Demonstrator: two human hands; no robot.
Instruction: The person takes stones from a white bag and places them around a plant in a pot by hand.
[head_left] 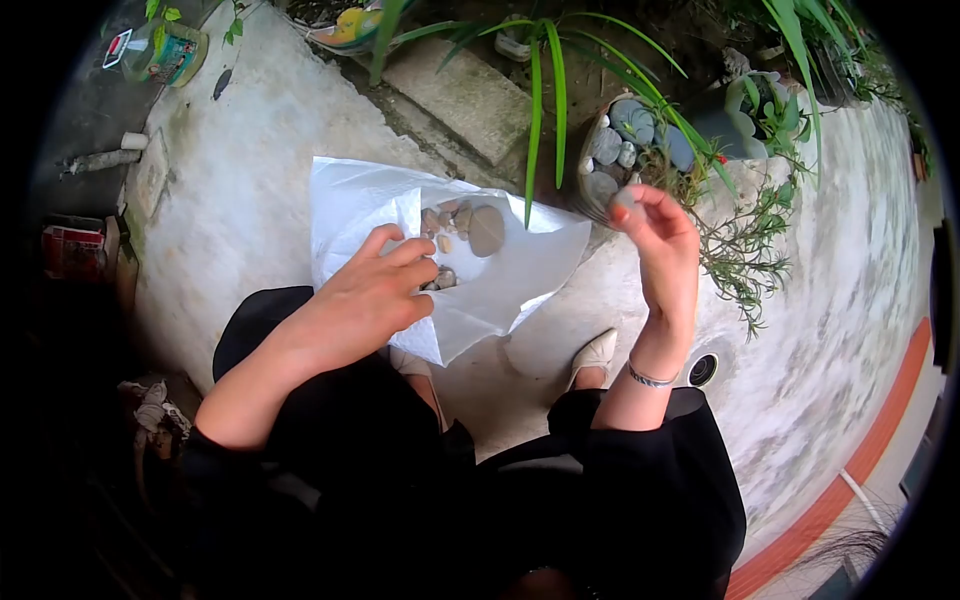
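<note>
A white sheet or bag [530,260] lies spread on the pale ground, with several brown and grey stones [487,232] in its middle. Over its left part is my left hand [375,290], fingers apart and curved beside the stones, holding nothing visible. My right hand [655,220] is raised at the edge of a planter [592,195] full of grey stones [633,120]. Its thumb and index finger pinch a small grey stone [627,198]. A silver bracelet is on the right wrist.
Long green leaves [535,110] hang over the sheet's top edge. A leafy plant [745,260] spreads right of the planter. A cut plastic bottle [165,52] stands at the upper left, a red box [75,248] at the left. A round black object [703,370] is right of the right wrist.
</note>
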